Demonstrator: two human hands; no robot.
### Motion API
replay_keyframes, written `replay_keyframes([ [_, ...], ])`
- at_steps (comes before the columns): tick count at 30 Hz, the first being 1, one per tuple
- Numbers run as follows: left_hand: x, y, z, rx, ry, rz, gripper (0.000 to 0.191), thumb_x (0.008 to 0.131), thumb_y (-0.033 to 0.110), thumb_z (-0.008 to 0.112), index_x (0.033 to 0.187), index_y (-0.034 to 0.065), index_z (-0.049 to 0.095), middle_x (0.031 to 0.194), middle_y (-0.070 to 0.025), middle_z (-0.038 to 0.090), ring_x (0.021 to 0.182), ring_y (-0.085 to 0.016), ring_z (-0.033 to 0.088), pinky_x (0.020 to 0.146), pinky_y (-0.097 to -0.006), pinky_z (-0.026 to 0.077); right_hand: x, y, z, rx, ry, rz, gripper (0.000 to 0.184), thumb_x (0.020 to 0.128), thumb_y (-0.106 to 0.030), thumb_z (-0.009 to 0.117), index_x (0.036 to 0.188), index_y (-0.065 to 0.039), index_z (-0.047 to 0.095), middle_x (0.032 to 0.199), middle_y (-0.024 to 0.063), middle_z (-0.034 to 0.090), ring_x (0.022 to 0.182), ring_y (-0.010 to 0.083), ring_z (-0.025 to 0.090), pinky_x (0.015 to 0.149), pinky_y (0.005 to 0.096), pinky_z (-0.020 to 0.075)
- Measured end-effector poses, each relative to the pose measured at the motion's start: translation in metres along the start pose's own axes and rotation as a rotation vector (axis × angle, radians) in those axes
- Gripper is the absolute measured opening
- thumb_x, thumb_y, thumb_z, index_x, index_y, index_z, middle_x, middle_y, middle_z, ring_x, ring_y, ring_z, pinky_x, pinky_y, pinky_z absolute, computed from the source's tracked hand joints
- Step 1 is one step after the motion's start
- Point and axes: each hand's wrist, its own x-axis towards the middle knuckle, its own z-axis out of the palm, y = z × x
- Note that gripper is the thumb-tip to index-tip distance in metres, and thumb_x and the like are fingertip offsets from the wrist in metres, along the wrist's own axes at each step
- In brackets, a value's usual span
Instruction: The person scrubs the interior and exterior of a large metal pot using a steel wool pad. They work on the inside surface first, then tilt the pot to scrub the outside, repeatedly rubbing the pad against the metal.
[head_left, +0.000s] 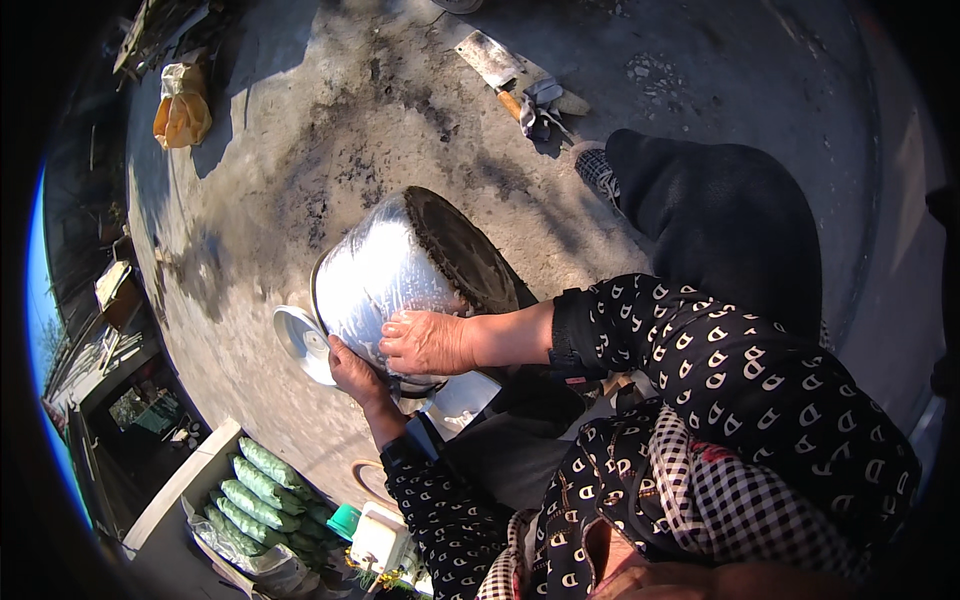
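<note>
A shiny metal pot (367, 262) is tilted on its side in front of me, its blackened bottom (461, 244) turned up and away. Whitish streaks cover its wall. My left hand (360, 373) grips the pot near the rim, thumb on the outer side. Against the pot's wall lies my right hand (427, 342), fingers curled; whether something is under them is hidden. A round metal lid (301, 337) sits on the ground beside the rim. Below the pot, a metal basin (469, 397) is partly covered by the pot and my arms.
A cleaver (491, 60) with a wooden handle lies on the concrete ground next to a grey cloth (538, 112). An orange-brown bag (182, 109) stands farther off. Several filled green bags (259, 502), a green cup-like item (344, 521) and a white plastic container (377, 536) are at lower left.
</note>
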Motion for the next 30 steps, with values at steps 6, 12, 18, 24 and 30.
replay_keyframes([
  [6,-0.001,0.003,0.001,-0.072,-0.036,-0.005,0.047,0.106,0.038,0.052,0.103,-0.0067,0.064,0.097,-0.0114,0.069,0.084,-0.019,0.062,0.077,-0.034,0.053,0.0,-0.002,-0.005,-0.03,-0.004,-0.027,0.009,0.076,-0.02,0.061,0.077,-0.012,0.062,0.09,0.0041,0.058,0.096,0.0238,0.059,0.083,0.0372,0.0481],
  [12,-0.012,-0.003,-0.002,-0.018,-0.133,0.095,0.039,0.107,0.035,0.052,0.095,-0.0005,0.063,0.085,-0.0025,0.063,0.074,-0.012,0.054,0.069,-0.0278,0.046,0.018,0.032,-0.033,-0.056,-0.009,0.174,0.012,0.076,-0.021,0.066,0.084,-0.012,0.063,0.095,0.007,0.061,0.097,0.0274,0.061,0.086,0.0413,0.0488],
  [18,-0.042,0.02,-0.012,0.215,-0.348,0.014,0.038,0.103,0.032,0.061,0.078,0.0044,0.058,0.069,0.0077,0.047,0.064,-0.005,0.037,0.055,-0.0246,0.029,-0.005,0.138,-0.085,-0.016,-0.133,1.451,0.04,0.087,-0.029,0.056,0.123,-0.012,0.063,0.129,0.0168,0.062,0.117,0.0356,0.062,0.101,0.0447,0.049],
  [24,-0.05,0.064,0.013,0.283,-0.518,0.098,0.017,0.095,0.014,0.067,0.103,-0.001,0.063,0.083,-0.001,0.064,0.073,-0.007,0.056,0.067,-0.0243,0.046,-0.035,0.137,-0.067,0.011,-0.068,1.289,0.039,0.085,-0.032,0.062,0.116,-0.009,0.063,0.126,0.0166,0.061,0.116,0.0382,0.059,0.099,0.047,0.0482],
  [30,-0.05,0.07,0.051,0.392,-0.172,0.374,0.036,0.102,0.025,0.063,0.076,0.0004,0.061,0.061,0.0026,0.052,0.058,-0.007,0.042,0.052,-0.0306,0.037,0.022,0.034,-0.048,0.026,0.074,0.448,0.031,0.077,-0.014,0.071,0.104,-0.006,0.06,0.109,0.0126,0.057,0.104,0.0358,0.057,0.092,0.0447,0.0493],
])
